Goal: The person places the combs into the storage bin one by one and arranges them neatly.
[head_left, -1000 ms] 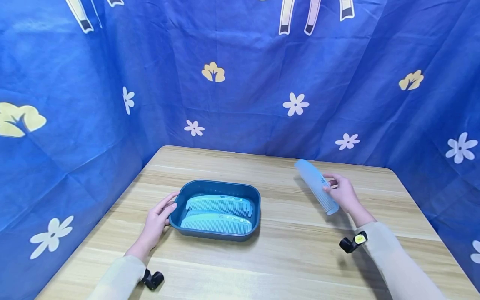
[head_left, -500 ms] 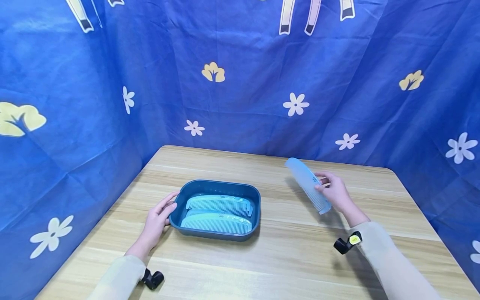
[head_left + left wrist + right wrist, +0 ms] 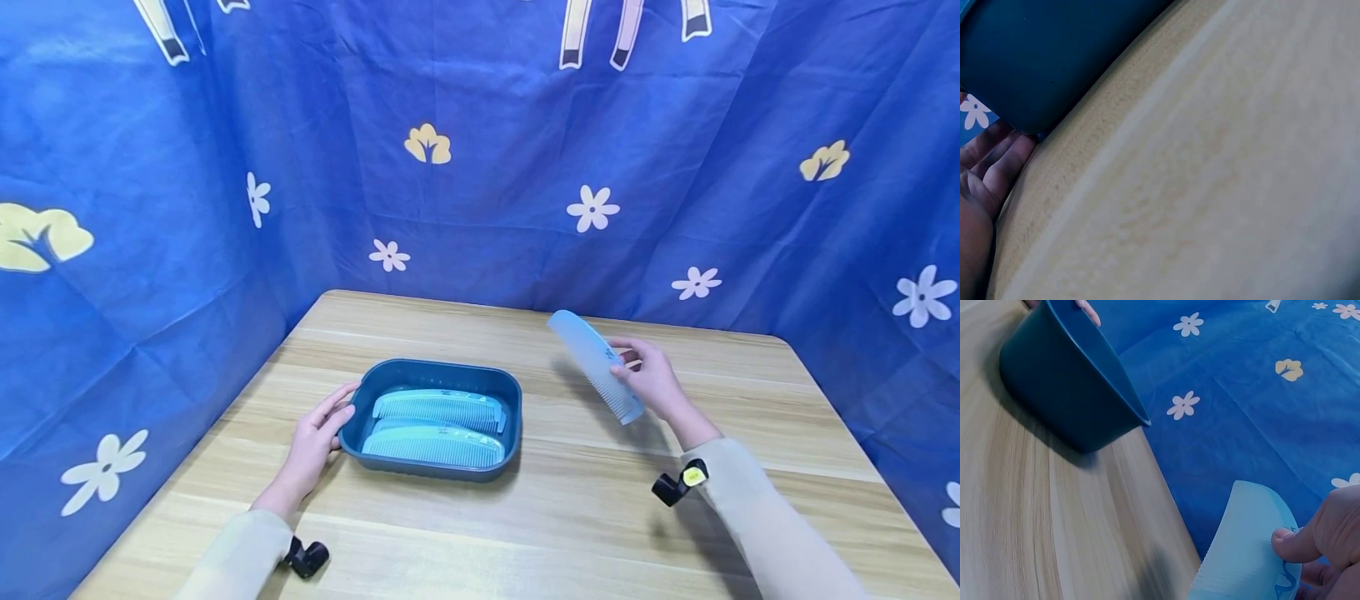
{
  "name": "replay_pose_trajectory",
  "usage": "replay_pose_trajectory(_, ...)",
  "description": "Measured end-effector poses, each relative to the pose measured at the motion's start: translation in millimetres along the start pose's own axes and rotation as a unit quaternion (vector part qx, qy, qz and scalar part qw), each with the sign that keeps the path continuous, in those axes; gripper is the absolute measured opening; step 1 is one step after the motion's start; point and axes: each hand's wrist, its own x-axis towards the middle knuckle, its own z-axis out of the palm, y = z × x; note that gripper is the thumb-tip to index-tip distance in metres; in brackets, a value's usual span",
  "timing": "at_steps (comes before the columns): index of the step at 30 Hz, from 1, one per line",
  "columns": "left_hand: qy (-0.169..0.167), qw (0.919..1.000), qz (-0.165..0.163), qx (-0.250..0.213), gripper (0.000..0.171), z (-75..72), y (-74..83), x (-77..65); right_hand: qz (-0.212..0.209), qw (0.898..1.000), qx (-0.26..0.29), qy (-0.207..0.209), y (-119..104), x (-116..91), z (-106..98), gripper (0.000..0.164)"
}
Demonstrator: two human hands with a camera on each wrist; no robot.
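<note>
My right hand (image 3: 651,379) pinches a light blue comb (image 3: 596,365) by its spine, between thumb and fingers. The comb is tilted above the table, right of a dark teal plastic bin (image 3: 431,475), with its teeth facing down and left. In the right wrist view the thumb presses on the comb (image 3: 1250,540) near its printed mark. My left hand (image 3: 313,437) grips the bin's left end, thumb at the rim and fingers along the outer wall. Inside the bin lie light blue combs, one towards the back (image 3: 438,407) and one in front (image 3: 435,446), partly overlapping something pale blue.
The bin stands on a wood-grain table (image 3: 585,517). A blue curtain (image 3: 487,167) with flowers and trees hangs behind the table and along both sides. Each wrist wears a small black camera, such as the right one (image 3: 678,482).
My right hand has moved left with the comb, bringing it closer to the bin. The left hand, the bin and the combs in it have stayed put.
</note>
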Motion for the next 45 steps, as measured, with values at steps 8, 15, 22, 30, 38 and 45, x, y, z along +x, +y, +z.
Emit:
replay_pose_trajectory(8,-0.003,1.0000,0.000,-0.002,0.045,0.9,-0.5,0.2,-0.009,0.999,0.033,-0.003,-7.3,1.8,12.5,0.037)
replay_pose_trajectory(15,0.000,1.0000,-0.003,0.000,0.045,0.8,-0.2,0.1,0.004,0.999,0.050,0.001,-18.5,5.7,24.8,0.038)
replay_pose_trajectory(22,-0.002,1.0000,0.000,0.002,0.044,1.1,-0.8,-0.7,-0.011,0.998,0.059,-0.006,-29.0,9.5,35.8,0.038)
replay_pose_trajectory(30,0.001,1.0000,0.000,0.001,0.045,1.0,1.0,-0.4,-0.010,0.997,0.079,-0.016,-42.4,13.1,48.2,0.037)
replay_pose_trajectory(38,-0.005,0.9999,0.002,-0.012,0.044,0.3,-0.2,0.8,-0.013,0.995,0.091,-0.027,-54.6,16.8,61.0,0.036)
replay_pose_trajectory(45,0.000,1.0000,-0.002,-0.007,0.045,0.4,-0.1,0.3,-0.012,0.994,0.100,-0.042,-66.8,18.9,73.4,0.036)
